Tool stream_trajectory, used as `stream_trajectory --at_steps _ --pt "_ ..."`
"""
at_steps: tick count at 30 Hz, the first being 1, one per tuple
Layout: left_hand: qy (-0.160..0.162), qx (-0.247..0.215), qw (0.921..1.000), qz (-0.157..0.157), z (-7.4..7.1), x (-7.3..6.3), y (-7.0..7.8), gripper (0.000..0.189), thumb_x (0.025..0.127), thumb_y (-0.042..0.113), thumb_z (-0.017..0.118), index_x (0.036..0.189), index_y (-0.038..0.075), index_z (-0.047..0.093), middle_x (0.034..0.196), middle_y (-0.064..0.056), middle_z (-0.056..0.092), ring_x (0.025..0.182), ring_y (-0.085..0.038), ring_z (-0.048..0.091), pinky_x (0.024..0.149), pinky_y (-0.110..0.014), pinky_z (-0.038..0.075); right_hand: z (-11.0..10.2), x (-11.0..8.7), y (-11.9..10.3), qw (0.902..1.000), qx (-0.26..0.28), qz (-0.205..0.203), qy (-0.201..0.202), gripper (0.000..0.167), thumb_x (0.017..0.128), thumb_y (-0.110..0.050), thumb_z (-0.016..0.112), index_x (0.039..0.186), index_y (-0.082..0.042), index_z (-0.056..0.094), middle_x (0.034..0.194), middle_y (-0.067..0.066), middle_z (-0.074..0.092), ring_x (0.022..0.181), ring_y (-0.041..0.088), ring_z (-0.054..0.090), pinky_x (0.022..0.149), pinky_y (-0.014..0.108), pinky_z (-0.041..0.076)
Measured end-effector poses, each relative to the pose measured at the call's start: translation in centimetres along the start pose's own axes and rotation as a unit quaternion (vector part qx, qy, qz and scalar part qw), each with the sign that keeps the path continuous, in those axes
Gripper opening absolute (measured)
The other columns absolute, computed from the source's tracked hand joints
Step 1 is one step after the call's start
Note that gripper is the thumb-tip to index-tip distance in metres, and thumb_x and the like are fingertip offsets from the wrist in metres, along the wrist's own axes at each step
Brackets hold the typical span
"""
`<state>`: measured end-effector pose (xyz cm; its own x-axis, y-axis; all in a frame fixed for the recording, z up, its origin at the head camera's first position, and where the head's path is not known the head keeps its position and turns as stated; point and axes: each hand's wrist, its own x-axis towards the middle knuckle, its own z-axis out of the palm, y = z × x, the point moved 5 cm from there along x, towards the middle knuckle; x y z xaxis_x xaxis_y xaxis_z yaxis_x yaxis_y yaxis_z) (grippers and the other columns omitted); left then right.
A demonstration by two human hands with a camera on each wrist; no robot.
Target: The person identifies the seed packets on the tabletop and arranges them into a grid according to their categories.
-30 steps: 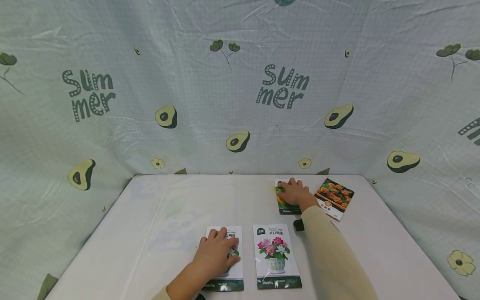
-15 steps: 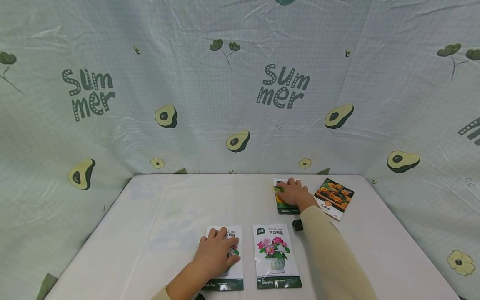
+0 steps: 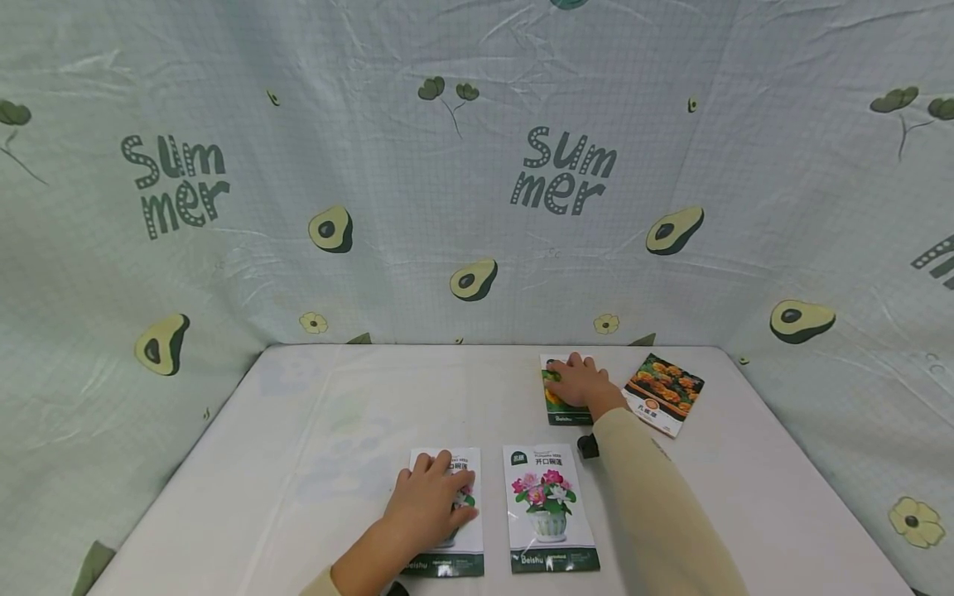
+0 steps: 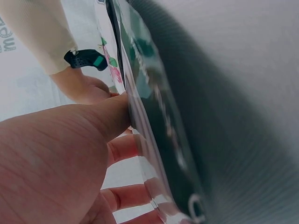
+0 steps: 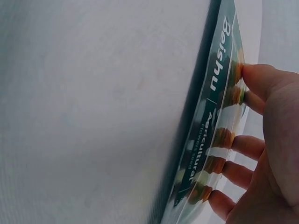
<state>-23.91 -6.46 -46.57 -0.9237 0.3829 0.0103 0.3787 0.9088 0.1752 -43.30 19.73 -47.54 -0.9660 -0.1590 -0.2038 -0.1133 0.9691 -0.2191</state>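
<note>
My left hand (image 3: 426,503) rests on a white and green seed packet (image 3: 464,565) lying flat near the front of the table. Its fingers are spread and cover most of the flower picture. At the back right, the fingertips of my right hand (image 3: 581,384) touch the face of another seed packet (image 3: 570,420) with a green lower band. In the right wrist view that hand's fingers (image 5: 250,147) are spread over the packet, which lies on the table. Between the hands and nearer the front is a seed packet (image 3: 550,505) showing pink flowers in a striped pot.
A seed packet with orange flowers (image 3: 665,393) lies at an angle right of my right hand. The white table (image 3: 335,488) ends at a patterned curtain (image 3: 387,207) behind and at both sides. A black wrist strap (image 4: 86,59) shows on the right arm.
My right hand has slid slightly to the left, and the seed packet under it has moved along. The left hand and the other packets have stayed in place.
</note>
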Motion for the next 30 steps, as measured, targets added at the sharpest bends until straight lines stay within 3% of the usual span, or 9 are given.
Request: stream_trajectory --at_steps 30 --pt "-0.002 -0.010 0.9999 -0.001 0.0 0.0 0.1 0.046 0.087 0.050 0.077 0.125 0.025 0.071 0.123 -0.008 0.058 0.110 -0.031 0.052 0.081 -0.052 0.045 0.5 0.4 -1.1 1.0000 -0.003 -0.002 0.003 0.059 0.106 -0.047 0.049 0.158 -0.020 0.040 0.156 0.020 0.036 0.140 0.043 0.034 0.116 0.068 0.026"
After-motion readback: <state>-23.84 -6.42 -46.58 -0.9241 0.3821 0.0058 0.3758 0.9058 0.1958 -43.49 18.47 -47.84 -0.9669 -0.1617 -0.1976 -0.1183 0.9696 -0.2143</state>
